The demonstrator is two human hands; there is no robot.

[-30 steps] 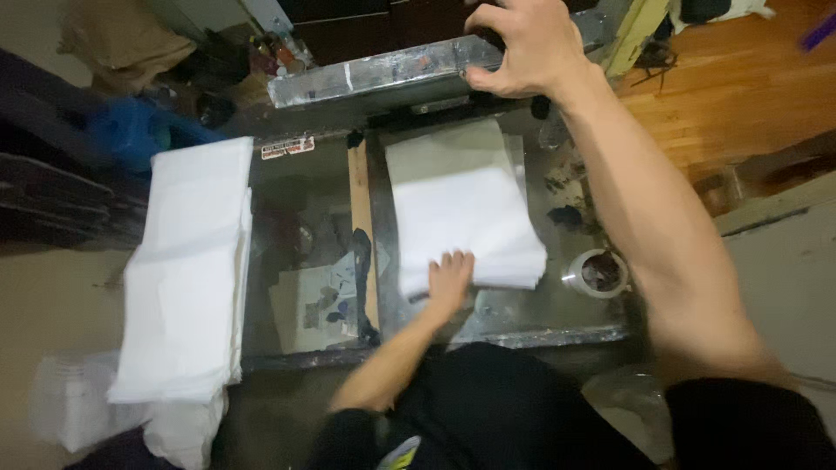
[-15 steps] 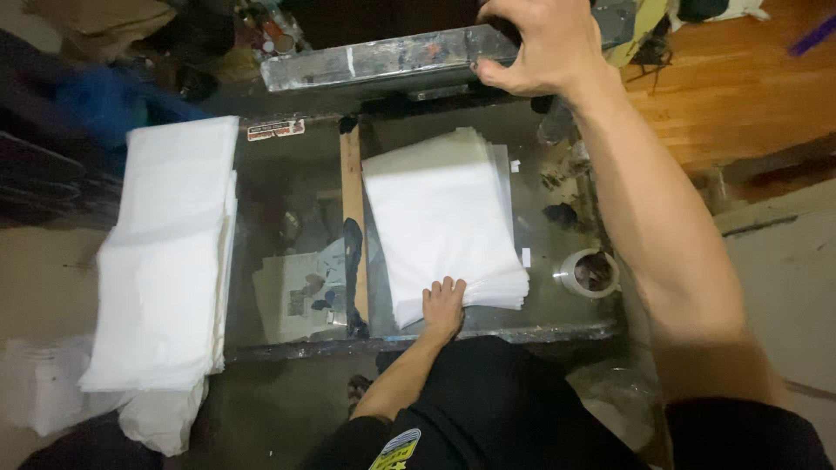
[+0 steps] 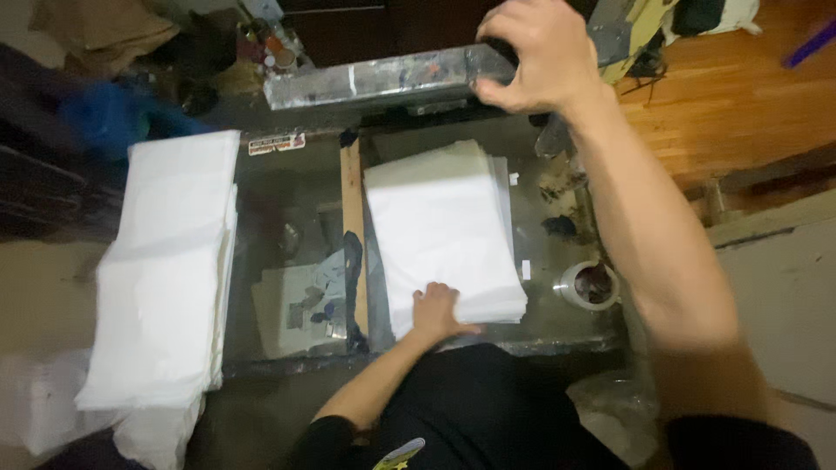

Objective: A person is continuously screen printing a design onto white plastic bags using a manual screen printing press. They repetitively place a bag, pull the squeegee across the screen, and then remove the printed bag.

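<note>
My right hand [image 3: 535,57] reaches forward and grips the end of a long grey metal bar [image 3: 383,80], stained with paint, that lies across the back of the work surface. My left hand [image 3: 433,312] presses flat on the near edge of a stack of white sheets [image 3: 440,226] lying on the glass-topped table [image 3: 296,187]. A narrow wooden strip [image 3: 353,226] runs along the stack's left side.
A second, taller pile of white sheets [image 3: 170,261] lies at the left, overhanging the table. A roll of tape [image 3: 588,285] sits right of the stack. Ink-stained scraps of paper [image 3: 305,300] lie under the glass. Cluttered jars [image 3: 270,48] stand at the back; wooden floor [image 3: 723,96] is at the right.
The view has shifted slightly. My right hand stays on the bar and my left hand has slid a little along the near edge of the stack.
</note>
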